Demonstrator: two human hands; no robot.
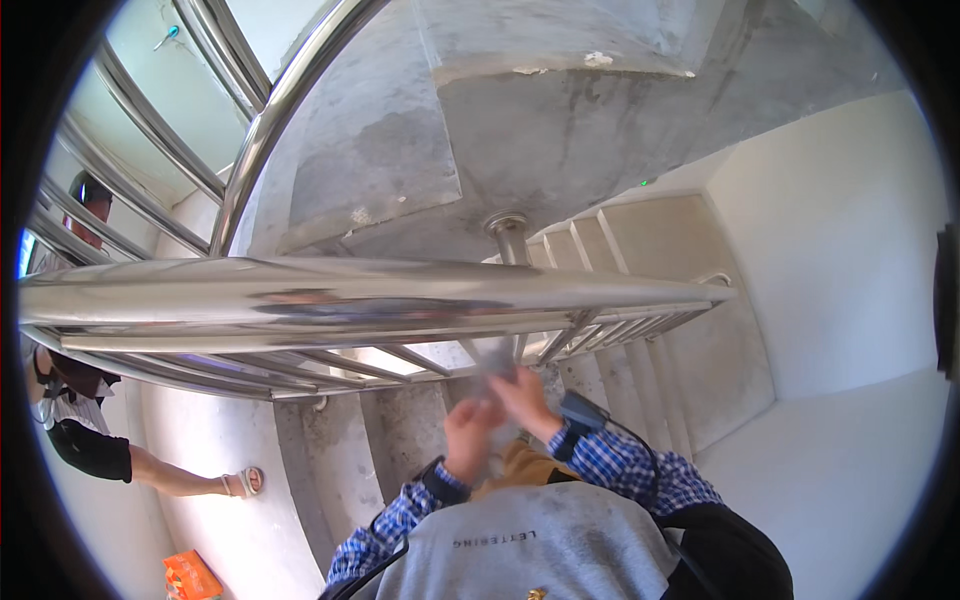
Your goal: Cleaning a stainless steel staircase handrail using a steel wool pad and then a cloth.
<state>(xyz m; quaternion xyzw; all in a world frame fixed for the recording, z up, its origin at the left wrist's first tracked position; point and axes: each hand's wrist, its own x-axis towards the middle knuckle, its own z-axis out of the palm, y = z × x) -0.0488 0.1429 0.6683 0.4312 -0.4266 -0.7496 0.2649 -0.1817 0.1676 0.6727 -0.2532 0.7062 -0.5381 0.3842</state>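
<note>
My right hand (527,405) is raised in front of my body, just below the steel handrail. Its fingers close around a small grey thing (498,361), too blurred by motion to name. Close beside it, slightly lower, is my left hand (466,439) with its fingers curled. Blur hides whether anything is in the left hand. Both wrists wear dark straps, and a dark box-shaped device (585,411) with a cable sits on the right one. The polished handrail (375,289) spans the view just beyond my hands, with metal balusters (409,358) under it.
Concrete steps (409,431) run below me. More stairs (585,247) lie beyond the railing, leading to a landing (667,232). A person (90,450) is at the left beside the railing. An orange bag (193,576) rests at lower left, and a white wall (840,255) stands at right.
</note>
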